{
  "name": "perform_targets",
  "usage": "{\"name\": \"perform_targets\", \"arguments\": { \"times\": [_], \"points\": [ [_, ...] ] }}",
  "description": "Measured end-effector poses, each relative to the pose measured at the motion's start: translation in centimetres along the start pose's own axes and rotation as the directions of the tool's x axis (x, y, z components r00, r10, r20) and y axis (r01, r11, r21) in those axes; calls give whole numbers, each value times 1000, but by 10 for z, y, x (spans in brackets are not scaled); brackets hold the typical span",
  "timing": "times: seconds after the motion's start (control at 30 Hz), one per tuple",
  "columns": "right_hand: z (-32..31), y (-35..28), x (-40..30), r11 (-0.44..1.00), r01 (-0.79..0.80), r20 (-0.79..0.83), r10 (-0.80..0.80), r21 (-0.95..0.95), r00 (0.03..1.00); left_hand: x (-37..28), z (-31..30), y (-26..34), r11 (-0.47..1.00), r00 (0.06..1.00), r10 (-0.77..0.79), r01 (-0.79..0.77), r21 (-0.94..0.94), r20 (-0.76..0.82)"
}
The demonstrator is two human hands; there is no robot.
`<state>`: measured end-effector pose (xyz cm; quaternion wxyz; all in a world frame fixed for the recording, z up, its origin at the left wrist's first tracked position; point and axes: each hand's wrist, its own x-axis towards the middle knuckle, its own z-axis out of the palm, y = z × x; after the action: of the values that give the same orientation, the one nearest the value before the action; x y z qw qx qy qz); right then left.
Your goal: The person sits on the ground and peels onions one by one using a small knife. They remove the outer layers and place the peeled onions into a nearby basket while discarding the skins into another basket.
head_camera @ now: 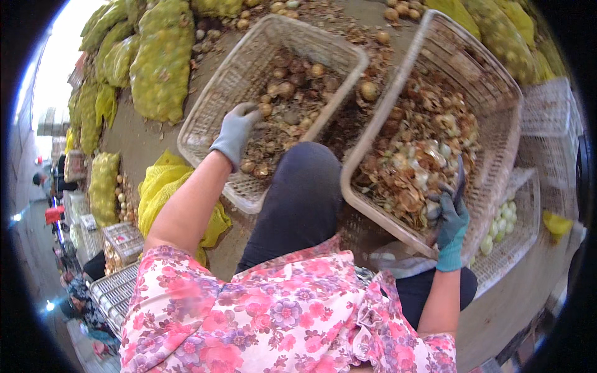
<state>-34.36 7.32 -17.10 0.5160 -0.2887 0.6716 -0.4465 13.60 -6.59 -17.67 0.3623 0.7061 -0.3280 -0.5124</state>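
Note:
My left hand (pixel 239 133), in a pale grey glove, reaches into a dirty plastic crate (pixel 210 88) that holds unpeeled onions (pixel 286 89) and loose skins. Its fingertips are near some small onions; whether they touch one I cannot tell. In a teal and grey glove, my right hand (pixel 450 219) grips a knife (pixel 461 179), blade pointing up and away, over the near right side of a second crate (pixel 368 135). Onion skins and peelings (pixel 413 186) fill much of that crate. The knife's handle is mostly hidden by the fingers.
Peeled onions (pixel 501 226) lie in a white crate (pixel 527 242) at the right. Yellow mesh sacks of onions (pixel 161 65) stand at the upper left, and a crumpled yellow mesh sack (pixel 163 186) lies beside my left arm. Other people (pixel 77 307) sit at the far left.

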Motion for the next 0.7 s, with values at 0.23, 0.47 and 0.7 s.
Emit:
{"name": "perform_targets", "arguments": {
  "times": [0.23,0.47,0.7],
  "points": [
    [5,17,-7,969,-94,-37,88,-227,995,52,-97,-135,826,964,-266,216,521,21],
    [26,18,-9,945,-68,-175,11,-320,984,69,-48,-145,9,856,-427,-317,948,290],
    [26,27,-8,951,-29,-259,-55,-308,964,89,-41,-219,-221,919,-373,-226,949,132]
  ]
}}
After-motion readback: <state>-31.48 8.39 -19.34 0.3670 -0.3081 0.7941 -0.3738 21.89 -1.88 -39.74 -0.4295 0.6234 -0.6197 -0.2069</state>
